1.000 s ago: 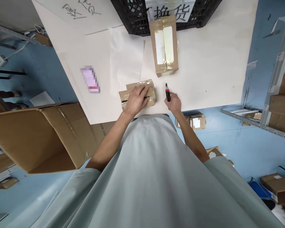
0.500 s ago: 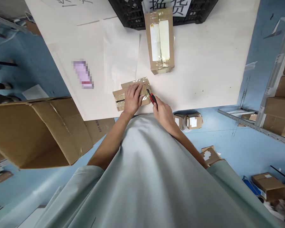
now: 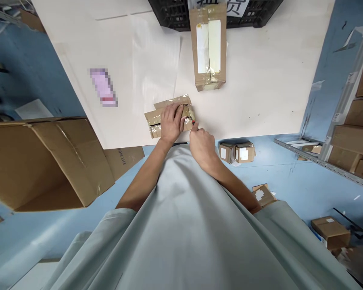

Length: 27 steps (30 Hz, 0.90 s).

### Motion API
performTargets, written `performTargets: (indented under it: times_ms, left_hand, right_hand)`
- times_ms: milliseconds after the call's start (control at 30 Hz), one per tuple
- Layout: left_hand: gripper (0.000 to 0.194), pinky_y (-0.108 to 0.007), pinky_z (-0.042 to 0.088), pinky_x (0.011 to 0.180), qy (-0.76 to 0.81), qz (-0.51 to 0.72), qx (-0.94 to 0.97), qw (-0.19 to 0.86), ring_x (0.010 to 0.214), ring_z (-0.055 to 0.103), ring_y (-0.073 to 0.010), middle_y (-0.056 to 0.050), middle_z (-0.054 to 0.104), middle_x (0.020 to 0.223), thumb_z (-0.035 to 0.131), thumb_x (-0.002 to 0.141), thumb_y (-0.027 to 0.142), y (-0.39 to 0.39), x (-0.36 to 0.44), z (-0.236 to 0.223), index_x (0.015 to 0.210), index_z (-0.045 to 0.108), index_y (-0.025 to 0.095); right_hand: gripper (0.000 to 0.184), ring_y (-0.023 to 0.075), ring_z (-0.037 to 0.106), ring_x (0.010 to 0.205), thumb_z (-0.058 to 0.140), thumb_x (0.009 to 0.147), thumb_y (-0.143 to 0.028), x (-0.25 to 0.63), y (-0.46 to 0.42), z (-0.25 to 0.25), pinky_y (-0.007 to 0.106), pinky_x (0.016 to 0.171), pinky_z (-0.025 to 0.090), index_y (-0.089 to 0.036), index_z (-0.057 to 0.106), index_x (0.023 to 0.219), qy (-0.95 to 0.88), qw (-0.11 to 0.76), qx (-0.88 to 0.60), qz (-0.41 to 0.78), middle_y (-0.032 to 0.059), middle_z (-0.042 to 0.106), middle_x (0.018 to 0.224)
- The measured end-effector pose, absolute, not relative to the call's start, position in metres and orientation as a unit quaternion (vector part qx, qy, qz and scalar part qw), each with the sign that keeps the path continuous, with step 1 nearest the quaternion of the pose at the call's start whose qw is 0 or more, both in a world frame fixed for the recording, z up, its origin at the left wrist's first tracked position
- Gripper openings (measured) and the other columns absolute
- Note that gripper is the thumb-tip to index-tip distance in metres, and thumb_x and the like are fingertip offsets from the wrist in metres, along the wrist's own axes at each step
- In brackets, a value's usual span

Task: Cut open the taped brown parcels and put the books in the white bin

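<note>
A small flat cardboard box (image 3: pixel 153 118), wrapped in shiny clear tape with its flaps partly raised, lies near the front edge of the white table (image 3: pixel 260 92). My left hand (image 3: pixel 171 124) lies across it, fingers curled over the top and holding it down. At the box's right end is my right hand (image 3: pixel 202 146), closed around a red and black utility knife (image 3: pixel 193 122). Only a bit of red shows past the fingers, and the blade is hidden. The knife's tip is at or against the taped right end; contact is unclear.
A taller taped carton (image 3: pixel 223 60) with white labels stands against a black plastic crate (image 3: pixel 174 20). A thin translucent sheet (image 3: pixel 155 56) and a pixelated purple item (image 3: pixel 103 86) lie left. A big open carton (image 3: pixel 75 161) is beside the table's left edge; small boxes (image 3: pixel 243 153) sit below right.
My right hand has drawn down and toward me along the box's right end, turning so the knife is mostly covered. My left hand stays on the box. The whole view has shifted slightly.
</note>
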State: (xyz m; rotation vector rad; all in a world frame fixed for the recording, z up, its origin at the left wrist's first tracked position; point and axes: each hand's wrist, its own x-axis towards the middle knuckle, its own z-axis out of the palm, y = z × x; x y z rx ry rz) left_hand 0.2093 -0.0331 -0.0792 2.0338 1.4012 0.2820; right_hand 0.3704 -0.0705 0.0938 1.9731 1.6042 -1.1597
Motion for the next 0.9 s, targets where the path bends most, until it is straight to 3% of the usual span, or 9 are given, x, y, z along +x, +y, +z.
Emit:
performTargets:
  times_ms: [267,433,600,900]
  left_hand:
    - [0.075,-0.064,0.027,0.142,0.537,0.111,0.776,0.313,0.164,0.051,-0.0391,-0.019,0.061,0.169,0.030,0.115,0.072,-0.036,0.207,-0.080,0.164,0.061,0.025]
    - [0.075,-0.065,0.027,0.142,0.539,0.110,0.773,0.317,0.165,0.050,-0.0398,-0.020,0.060,0.170,0.029,0.115,0.072,-0.036,0.209,-0.078,0.165,0.061,0.025]
    - [0.074,-0.066,0.028,0.141,0.543,0.111,0.766,0.327,0.164,0.051,-0.0404,-0.020,0.060,0.170,0.034,0.114,0.074,-0.036,0.210,-0.077,0.165,0.060,0.026]
    - [0.078,-0.064,0.032,0.139,0.546,0.125,0.768,0.311,0.160,0.055,-0.0385,-0.021,0.064,0.165,0.020,0.116,0.070,-0.040,0.209,-0.081,0.164,0.060,0.023]
  right_hand:
    - [0.061,0.0299,0.083,0.116,0.039,0.114,-0.009,0.374,-0.074,0.099,0.037,0.097,0.066,-0.002,0.042,0.174,0.583,0.165,0.687,-0.401,0.0277,0.079,0.133]
    - [0.063,0.0308,0.082,0.115,0.034,0.115,-0.014,0.378,-0.074,0.104,0.039,0.095,0.065,-0.007,0.038,0.178,0.581,0.159,0.697,-0.390,0.0267,0.079,0.136]
    - [0.060,0.0295,0.081,0.120,0.033,0.114,-0.010,0.370,-0.059,0.089,0.035,0.095,0.064,-0.002,0.043,0.173,0.568,0.170,0.702,-0.395,0.0280,0.079,0.135]
    - [0.057,0.0296,0.082,0.119,0.039,0.114,-0.009,0.371,-0.066,0.102,0.038,0.099,0.065,-0.003,0.047,0.170,0.564,0.201,0.686,-0.414,0.0264,0.081,0.130]
